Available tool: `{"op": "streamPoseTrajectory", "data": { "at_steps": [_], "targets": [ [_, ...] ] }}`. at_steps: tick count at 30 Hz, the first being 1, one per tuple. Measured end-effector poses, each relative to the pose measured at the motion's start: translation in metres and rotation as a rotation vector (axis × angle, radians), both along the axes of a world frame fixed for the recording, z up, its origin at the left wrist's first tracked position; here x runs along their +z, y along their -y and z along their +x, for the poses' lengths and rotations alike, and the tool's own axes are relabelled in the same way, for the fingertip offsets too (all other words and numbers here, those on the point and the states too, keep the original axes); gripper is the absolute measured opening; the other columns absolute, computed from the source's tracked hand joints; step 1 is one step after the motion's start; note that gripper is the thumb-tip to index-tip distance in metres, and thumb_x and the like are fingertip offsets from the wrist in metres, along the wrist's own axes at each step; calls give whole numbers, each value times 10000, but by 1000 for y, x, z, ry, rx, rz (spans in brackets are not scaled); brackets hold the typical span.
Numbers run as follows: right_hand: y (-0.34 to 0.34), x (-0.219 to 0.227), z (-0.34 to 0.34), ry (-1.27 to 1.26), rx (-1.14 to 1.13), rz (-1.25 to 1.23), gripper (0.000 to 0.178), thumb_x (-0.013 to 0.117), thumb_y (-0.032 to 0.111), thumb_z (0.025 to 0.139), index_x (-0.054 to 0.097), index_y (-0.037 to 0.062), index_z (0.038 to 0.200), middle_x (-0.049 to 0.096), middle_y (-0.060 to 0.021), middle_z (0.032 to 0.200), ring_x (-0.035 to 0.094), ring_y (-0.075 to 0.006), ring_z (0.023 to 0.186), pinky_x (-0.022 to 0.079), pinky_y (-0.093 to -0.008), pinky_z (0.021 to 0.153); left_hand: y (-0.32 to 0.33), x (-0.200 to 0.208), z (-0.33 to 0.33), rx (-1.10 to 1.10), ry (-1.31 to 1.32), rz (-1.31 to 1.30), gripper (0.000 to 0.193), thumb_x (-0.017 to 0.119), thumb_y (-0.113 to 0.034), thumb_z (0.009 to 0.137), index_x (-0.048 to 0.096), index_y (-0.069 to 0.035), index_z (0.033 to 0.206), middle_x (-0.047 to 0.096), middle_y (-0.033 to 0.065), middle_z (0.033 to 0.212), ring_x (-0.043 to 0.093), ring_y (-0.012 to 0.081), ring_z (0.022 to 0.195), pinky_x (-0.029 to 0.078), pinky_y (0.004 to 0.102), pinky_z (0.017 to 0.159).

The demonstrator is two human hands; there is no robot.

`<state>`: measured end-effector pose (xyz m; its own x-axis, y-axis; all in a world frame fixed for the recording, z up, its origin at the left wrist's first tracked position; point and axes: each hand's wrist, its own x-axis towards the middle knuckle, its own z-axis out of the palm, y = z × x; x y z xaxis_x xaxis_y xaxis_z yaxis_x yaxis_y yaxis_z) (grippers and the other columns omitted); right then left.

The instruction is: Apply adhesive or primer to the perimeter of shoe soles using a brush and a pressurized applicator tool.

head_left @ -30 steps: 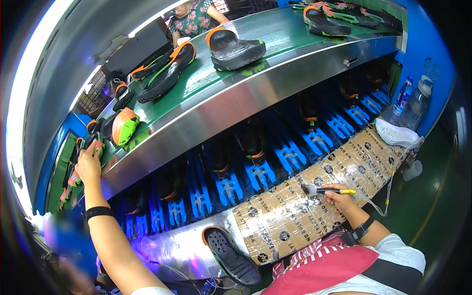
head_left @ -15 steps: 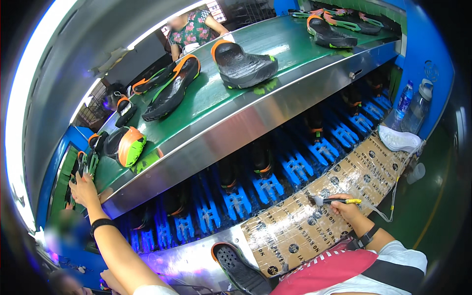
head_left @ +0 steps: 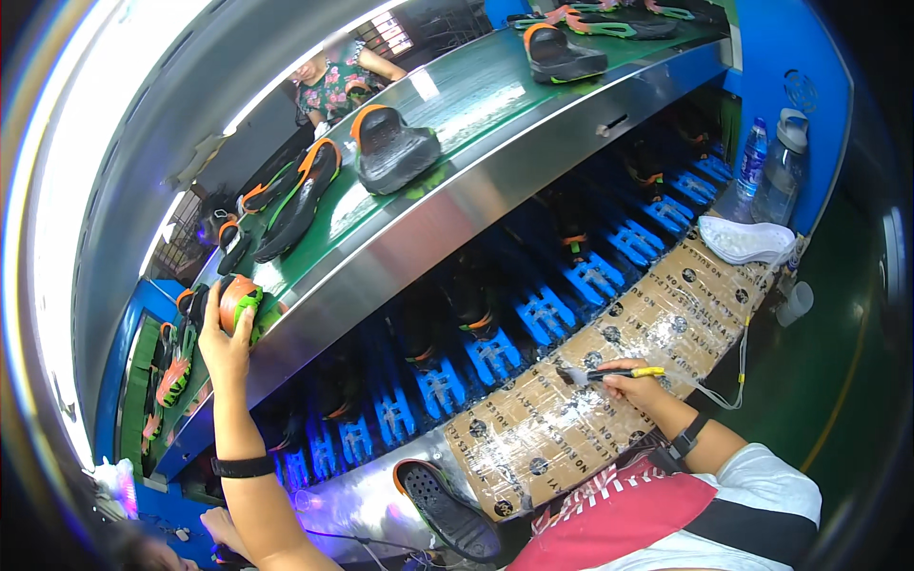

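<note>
On the green belt, the left hand curls round an orange-and-green shoe (whether gripping, I cannot tell); over shiny cardboard above a green floor, the right hand pinches a brush.

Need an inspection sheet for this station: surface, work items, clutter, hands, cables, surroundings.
Surface: shiny cardboard; green belt beyond.
Work items: brush over the cardboard; orange-and-green shoe near the belt's edge; black clog at the cardboard's left end; other shoes on the belt.
Clutter: white sole-shaped item, blue-labelled bottle, clear bottle, cup, all at right.
Hands: left hand, fingers at the orange-and-green shoe, grip unclear; right hand holds the brush.
Cables: pale cord by the cardboard's right edge.
Surroundings: person across the belt; blue holders below it.
</note>
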<state>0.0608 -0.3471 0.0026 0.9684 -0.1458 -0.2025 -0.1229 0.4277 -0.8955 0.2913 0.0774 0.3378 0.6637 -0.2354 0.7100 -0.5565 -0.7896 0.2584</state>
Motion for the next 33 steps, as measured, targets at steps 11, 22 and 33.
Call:
{"op": "streamPoseTrajectory", "data": {
  "at_steps": [11, 22, 33],
  "targets": [
    [7, -18, 3, 79, 81, 78, 300, 608, 85, 797, 565, -28, 1072, 596, -42, 721, 519, -59, 556, 397, -171, 483, -22, 11, -24, 448, 106, 387, 425, 698, -196, 697, 554, -9, 1050, 557, 175, 978, 530, 334, 927, 417, 379, 824],
    [7, 0, 5, 66, -67, 6, 274, 589, 76, 804, 564, -38, 1052, 604, -64, 722, 519, -75, 555, 408, -179, 475, 61, -45, -230, 167, 221, 58, 350, 608, -97, 816, 486, 58, 1105, 546, 162, 987, 532, 261, 922, 389, 398, 899],
    [3, -2, 3, 101, -71, -76, 290, 619, 111, 795, 580, -17, 1052, 610, -50, 729, 512, -51, 557, 399, -166, 484, 138, -151, -320, -231, -388, 86, 267, 735, -143, 596, 560, -51, 775, 459, 45, 690, 479, 216, 669, 313, 453, 902]
  ]
}}
